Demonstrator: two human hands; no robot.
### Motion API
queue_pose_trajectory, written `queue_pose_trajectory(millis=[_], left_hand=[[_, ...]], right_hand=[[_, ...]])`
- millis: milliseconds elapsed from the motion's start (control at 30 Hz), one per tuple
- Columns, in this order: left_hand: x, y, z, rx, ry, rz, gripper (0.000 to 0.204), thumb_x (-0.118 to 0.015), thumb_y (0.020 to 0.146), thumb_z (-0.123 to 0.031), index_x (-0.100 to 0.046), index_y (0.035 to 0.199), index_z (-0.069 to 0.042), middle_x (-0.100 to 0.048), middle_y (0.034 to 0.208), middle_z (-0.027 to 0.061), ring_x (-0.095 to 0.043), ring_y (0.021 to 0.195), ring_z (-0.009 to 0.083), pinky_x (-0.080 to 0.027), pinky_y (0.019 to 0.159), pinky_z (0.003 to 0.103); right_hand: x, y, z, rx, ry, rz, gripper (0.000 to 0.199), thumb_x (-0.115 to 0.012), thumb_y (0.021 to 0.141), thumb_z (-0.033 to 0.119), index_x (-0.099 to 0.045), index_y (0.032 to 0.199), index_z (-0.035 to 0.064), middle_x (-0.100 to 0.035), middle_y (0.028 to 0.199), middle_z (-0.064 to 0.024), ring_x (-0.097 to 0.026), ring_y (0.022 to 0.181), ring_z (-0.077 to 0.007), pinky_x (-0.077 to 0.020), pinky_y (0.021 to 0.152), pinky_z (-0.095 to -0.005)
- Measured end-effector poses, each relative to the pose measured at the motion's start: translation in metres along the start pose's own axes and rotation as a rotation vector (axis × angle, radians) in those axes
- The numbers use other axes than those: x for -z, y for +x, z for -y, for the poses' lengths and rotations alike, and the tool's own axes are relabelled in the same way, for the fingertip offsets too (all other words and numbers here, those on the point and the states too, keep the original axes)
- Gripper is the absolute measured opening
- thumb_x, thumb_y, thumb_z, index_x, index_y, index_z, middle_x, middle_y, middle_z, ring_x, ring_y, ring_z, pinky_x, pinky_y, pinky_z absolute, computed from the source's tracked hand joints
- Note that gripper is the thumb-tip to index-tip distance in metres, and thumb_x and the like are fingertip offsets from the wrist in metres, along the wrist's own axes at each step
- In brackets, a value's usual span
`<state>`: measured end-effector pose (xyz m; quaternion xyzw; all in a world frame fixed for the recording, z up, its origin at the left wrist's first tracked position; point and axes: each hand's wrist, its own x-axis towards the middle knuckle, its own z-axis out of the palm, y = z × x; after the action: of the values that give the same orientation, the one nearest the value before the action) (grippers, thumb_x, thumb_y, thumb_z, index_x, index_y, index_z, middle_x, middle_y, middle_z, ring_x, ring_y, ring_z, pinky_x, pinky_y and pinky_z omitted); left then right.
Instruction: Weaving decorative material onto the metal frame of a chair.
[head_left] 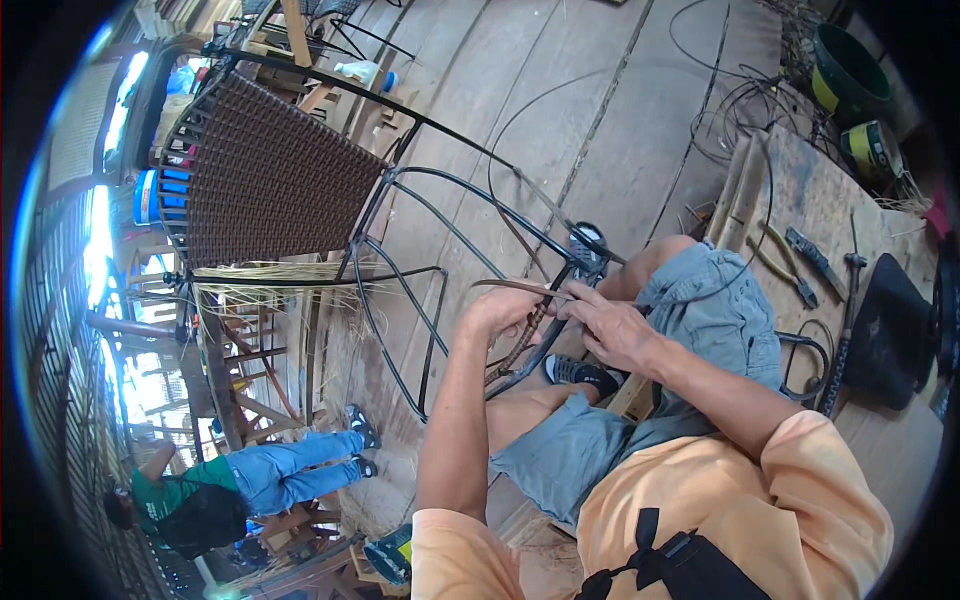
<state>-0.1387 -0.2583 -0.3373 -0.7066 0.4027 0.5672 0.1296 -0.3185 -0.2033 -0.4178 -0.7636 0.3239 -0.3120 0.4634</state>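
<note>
A dark metal chair frame point(470, 207) lies tipped in front of me, its tubes reaching to my hands. Its tapered panel point(280, 160) is woven in brown wicker. Part of the near tube carries a wrapped brown binding point(522, 350). At that tube, my left hand point(503, 308) has its fingers closed around a flat brown wicker strip point(510, 287). My right hand point(612, 325) sits just to the right, fingertips pressed together on the strip against the tube. The exact fingertip contact is partly hidden.
Pliers point(785, 265), a dark-handled tool point(815, 262) and a hammer-like tool point(852, 290) lie on a wooden board at right. Beyond are coiled strands point(745, 110), a green bucket point(848, 75) and a can point(872, 150). Another person point(200, 490) is at lower left.
</note>
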Motion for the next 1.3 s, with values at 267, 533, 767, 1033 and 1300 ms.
queue_pose_trajectory(millis=[267, 533, 767, 1033, 1300], left_hand=[[0.009, 0.005, 0.01, -0.147, -0.147, 0.12, 0.025, -0.046, 0.089, -0.024, -0.059, 0.077, -0.005, -0.057, 0.06, 0.0036, -0.057, 0.047, 0.0122, -0.032, 0.037, 0.023], [-0.068, -0.004, 0.049, -0.617, 0.326, -0.844, 0.031, -0.045, 0.091, -0.027, -0.054, 0.102, 0.001, -0.055, 0.103, 0.0234, -0.055, 0.092, 0.0405, -0.045, 0.077, 0.047], [-0.064, 0.003, 0.041, -0.417, -0.16, -0.744, 0.036, -0.041, 0.092, -0.03, -0.06, 0.083, -0.002, -0.06, 0.064, 0.0158, -0.06, 0.066, 0.0366, -0.045, 0.063, 0.045], [-0.018, 0.0, 0.026, -0.169, -0.386, -0.125, 0.034, -0.043, 0.092, -0.032, -0.057, 0.079, -0.003, -0.055, 0.062, 0.002, -0.051, 0.049, 0.0108, -0.042, 0.044, 0.023], [-0.005, 0.005, 0.021, -0.179, -0.491, 0.1, 0.032, -0.046, 0.091, -0.028, -0.058, 0.081, -0.001, -0.054, 0.061, 0.0031, -0.051, 0.05, 0.0126, -0.045, 0.046, 0.026]], right_hand=[[-0.004, 0.032, -0.023, 0.069, 0.29, 0.184, 0.022, -0.05, 0.079, 0.002, -0.059, 0.099, 0.0079, -0.053, 0.104, -0.0152, -0.054, 0.101, -0.0341, -0.0444, 0.086, -0.0389], [0.068, -0.019, 0.063, -0.037, 0.525, 0.054, 0.02, -0.05, 0.084, 0.0, -0.063, 0.097, 0.0046, -0.056, 0.078, -0.0102, -0.061, 0.071, -0.018, -0.0491, 0.062, -0.0318], [0.082, 0.014, 0.097, 0.122, -0.049, -0.238, 0.041, -0.053, 0.074, -0.007, -0.053, 0.112, 0.0076, -0.044, 0.128, -0.0162, -0.059, 0.091, -0.0363, -0.0499, 0.072, -0.041], [0.002, -0.004, 0.013, -0.209, 0.117, -0.079, 0.039, -0.052, 0.082, 0.001, -0.044, 0.12, 0.0065, -0.051, 0.118, -0.0192, -0.054, 0.101, -0.0402, -0.0496, 0.077, -0.0401], [-0.04, 0.019, -0.017, -0.245, 0.759, -0.202, 0.029, -0.048, 0.084, -0.001, -0.034, 0.109, 0.0041, -0.049, 0.085, -0.0035, -0.052, 0.069, -0.0112, -0.0473, 0.062, -0.0261]])
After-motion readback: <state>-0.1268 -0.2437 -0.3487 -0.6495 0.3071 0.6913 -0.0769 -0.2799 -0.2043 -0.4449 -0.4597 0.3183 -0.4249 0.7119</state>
